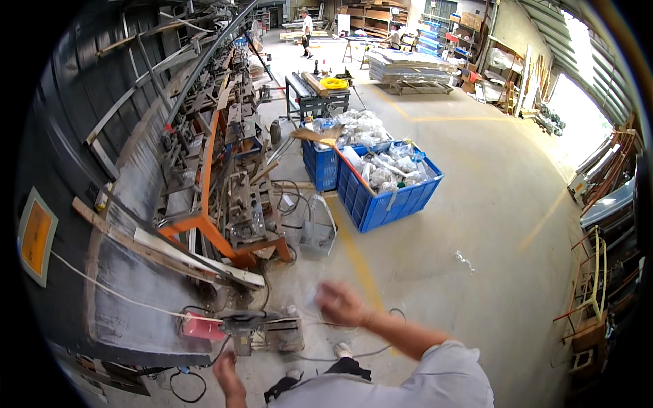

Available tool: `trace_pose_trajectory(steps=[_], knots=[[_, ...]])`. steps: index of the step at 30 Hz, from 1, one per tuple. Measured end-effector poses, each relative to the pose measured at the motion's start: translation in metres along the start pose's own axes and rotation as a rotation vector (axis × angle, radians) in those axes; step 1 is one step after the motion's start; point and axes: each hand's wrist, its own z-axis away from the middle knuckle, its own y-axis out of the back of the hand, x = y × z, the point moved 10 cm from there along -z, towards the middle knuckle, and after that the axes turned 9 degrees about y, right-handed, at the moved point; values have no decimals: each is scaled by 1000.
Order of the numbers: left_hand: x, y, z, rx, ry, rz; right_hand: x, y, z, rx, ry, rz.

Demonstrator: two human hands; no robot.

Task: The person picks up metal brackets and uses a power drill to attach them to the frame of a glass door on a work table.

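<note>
My right hand [340, 303] is held out over the floor, just right of a small floor-standing machine, fingers curled together and blurred by motion. A small pale, bluish thing shows at its fingertips, too smeared to name. Lower down, my left hand [227, 375] hangs beside the machine's near left side, with its fingers loosely apart and nothing seen in them. The dark grey machine [274, 333] looks like a grinder or cutter with a flat metal top. Against its left side sits a red box-like part [204, 326].
Two blue crates, a front one [384, 211] and a rear one [320, 166], hold clear plastic waste; a broom [326, 136] lies across them. A grey dustpan [318, 228] stands beside an orange rack [204, 214] of metal parts. Cables [381, 352] cross the floor. A person [307, 30] walks far off.
</note>
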Motion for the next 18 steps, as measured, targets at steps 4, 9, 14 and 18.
trace_pose_trajectory(steps=[4, 9, 14, 18], knots=[[5, 18, 46, 229, 270, -1, 235, 162, -64, 57, -496, 728], [-26, -20, 63, 96, 211, -103, 237, 113, -90, 106, -419, 638], [-20, -33, 84, 11, 130, -266, 128, -175, 64, -413, -615, -46], [-9, 26, 117, 68, 43, -326, -76, -293, 163, -907, -488, -443]])
